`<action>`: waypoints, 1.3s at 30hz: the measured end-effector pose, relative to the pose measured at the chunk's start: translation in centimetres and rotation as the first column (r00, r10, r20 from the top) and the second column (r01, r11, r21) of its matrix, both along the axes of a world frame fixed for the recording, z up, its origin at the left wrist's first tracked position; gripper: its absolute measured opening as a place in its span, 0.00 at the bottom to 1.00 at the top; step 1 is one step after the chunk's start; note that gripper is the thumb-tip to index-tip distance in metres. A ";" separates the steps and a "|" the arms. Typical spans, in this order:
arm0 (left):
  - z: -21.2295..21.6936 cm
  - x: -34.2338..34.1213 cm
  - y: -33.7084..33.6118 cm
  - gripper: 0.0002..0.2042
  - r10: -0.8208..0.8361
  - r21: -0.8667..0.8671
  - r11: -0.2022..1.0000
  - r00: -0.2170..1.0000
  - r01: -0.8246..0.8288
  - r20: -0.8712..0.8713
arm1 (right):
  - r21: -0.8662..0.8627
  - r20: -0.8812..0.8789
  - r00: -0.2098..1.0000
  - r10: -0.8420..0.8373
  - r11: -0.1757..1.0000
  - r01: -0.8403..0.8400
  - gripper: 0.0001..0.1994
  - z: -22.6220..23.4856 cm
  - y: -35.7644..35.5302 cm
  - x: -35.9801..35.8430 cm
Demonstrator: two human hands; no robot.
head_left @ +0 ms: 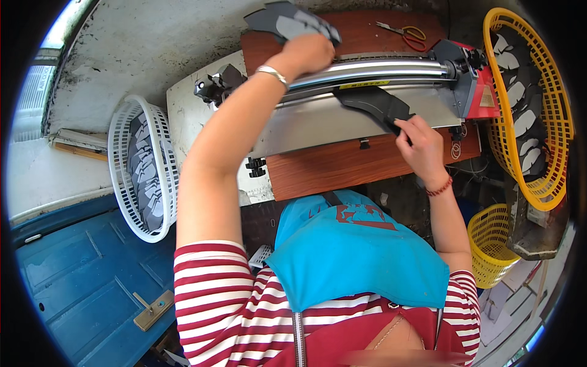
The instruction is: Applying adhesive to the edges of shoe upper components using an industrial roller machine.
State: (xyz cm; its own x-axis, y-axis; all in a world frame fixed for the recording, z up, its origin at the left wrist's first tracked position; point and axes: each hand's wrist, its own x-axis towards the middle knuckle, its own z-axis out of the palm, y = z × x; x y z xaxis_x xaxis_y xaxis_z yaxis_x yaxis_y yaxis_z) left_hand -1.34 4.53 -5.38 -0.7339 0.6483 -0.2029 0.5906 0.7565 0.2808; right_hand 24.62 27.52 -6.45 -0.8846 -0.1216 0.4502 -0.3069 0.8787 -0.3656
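Note:
My left arm reaches across the roller machine point(379, 70). On its far side my left hand point(307, 55) is closed on a dark curved piece with a light grey patch point(293, 23), slightly blurred. My right hand point(420, 148) pinches the near end of a plain black curved piece point(373, 103) between thumb and fingers. That piece lies over the machine's metal feed plate point(318, 125), its far left end close under the shiny roller. The fingertips of my left hand are partly hidden behind the hand.
A white basket point(160, 159) at left and an orange basket point(496, 122) at right hold stacked grey and black pieces. Scissors point(411, 37) with red and yellow handles lie on the brown board point(367, 30) behind the roller. A yellow basket point(489, 244) stands lower right.

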 end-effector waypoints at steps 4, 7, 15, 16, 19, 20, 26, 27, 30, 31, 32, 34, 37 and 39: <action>-0.4 0.7 2.1 0.20 0.117 0.027 0.992 0.981 -0.123 0.157 | -0.011 0.008 1.000 -0.006 1.000 0.006 0.09 -1.0 -1.8 -0.9; -0.2 -0.6 1.8 0.19 0.137 0.048 0.988 0.976 -0.147 0.171 | -0.088 -0.007 0.997 0.075 0.993 -0.076 0.08 -1.3 -2.1 0.2; 3.7 -2.3 0.9 0.07 0.239 0.601 0.562 0.807 -0.568 0.540 | -0.296 0.168 0.978 0.121 0.953 -0.068 0.07 -3.6 -2.2 4.3; 4.7 -2.0 0.5 0.07 0.221 0.636 0.499 0.796 -0.589 0.564 | -0.351 0.217 0.970 0.107 0.936 -0.025 0.07 -3.5 -2.3 4.5; 8.0 -0.9 -1.8 0.07 0.230 0.659 0.404 0.767 -0.635 0.599 | -0.387 0.210 0.970 0.123 0.921 -0.033 0.07 -3.8 -2.6 4.4; 8.4 -0.6 -2.3 0.07 0.194 0.686 0.387 0.781 -0.616 0.593 | -0.392 0.238 0.963 0.128 0.920 -0.025 0.07 -4.0 -2.7 4.5; 12.5 1.8 -9.0 0.08 0.119 0.771 0.098 0.776 -0.630 0.619 | -0.413 0.276 0.936 0.219 0.906 -0.091 0.07 -5.6 -4.0 3.9; 13.4 2.2 -11.7 0.08 0.132 0.790 0.040 0.787 -0.612 0.603 | -0.418 0.270 0.932 0.241 0.901 -0.112 0.07 -5.6 -4.6 3.6; 16.5 3.3 -20.9 0.07 0.202 0.871 -0.111 0.847 -0.479 0.492 | -0.410 0.327 0.890 0.317 0.896 -0.168 0.06 -5.1 -6.1 2.9; 18.0 3.9 -23.9 0.08 0.260 0.883 -0.115 0.844 -0.456 0.470 | -0.410 0.327 0.891 0.315 0.897 -0.167 0.06 -5.3 -6.5 2.6; 19.3 4.8 -27.4 0.08 0.321 0.904 -0.118 0.846 -0.411 0.426 | -0.409 0.310 0.886 0.345 0.890 -0.203 0.06 -5.7 -6.9 2.4; 21.1 5.9 -34.2 0.07 0.525 0.949 -0.127 0.792 -0.290 0.312 | -0.388 0.372 0.851 0.370 0.895 -0.220 0.06 -6.0 -7.6 2.0; 23.0 8.1 -41.0 0.06 0.782 0.976 -0.052 0.599 -0.211 0.171 | -0.354 0.419 0.831 0.367 0.908 -0.222 0.05 -6.1 -8.7 1.3; 22.0 7.4 -46.3 0.06 0.875 0.976 0.167 0.477 -0.137 -0.082 | -0.341 0.415 0.836 0.360 0.913 -0.224 0.05 -6.4 -9.6 0.9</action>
